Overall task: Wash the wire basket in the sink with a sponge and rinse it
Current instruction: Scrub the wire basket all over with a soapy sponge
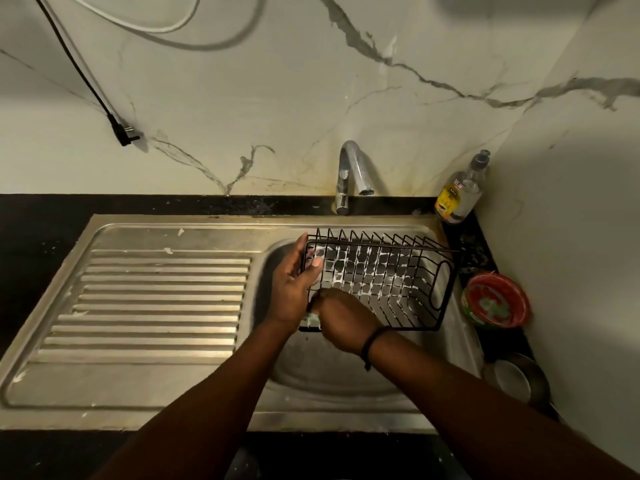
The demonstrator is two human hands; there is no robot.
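Observation:
A black wire basket (388,282) with white suds on its grid is held over the steel sink bowl (332,375), below the tap. My left hand (294,285) grips the basket's left end, thumb inside the rim. My right hand (343,320) presses a pale, foamy sponge (312,319) against the basket's near left corner; most of the sponge is hidden under my fingers.
A chrome tap (353,171) stands behind the bowl, no water visible. A dish-soap bottle (460,192) sits at the back right corner. A red bowl (495,303) and a steel bowl (516,379) stand along the right edge. The ribbed drainboard (156,299) lies left.

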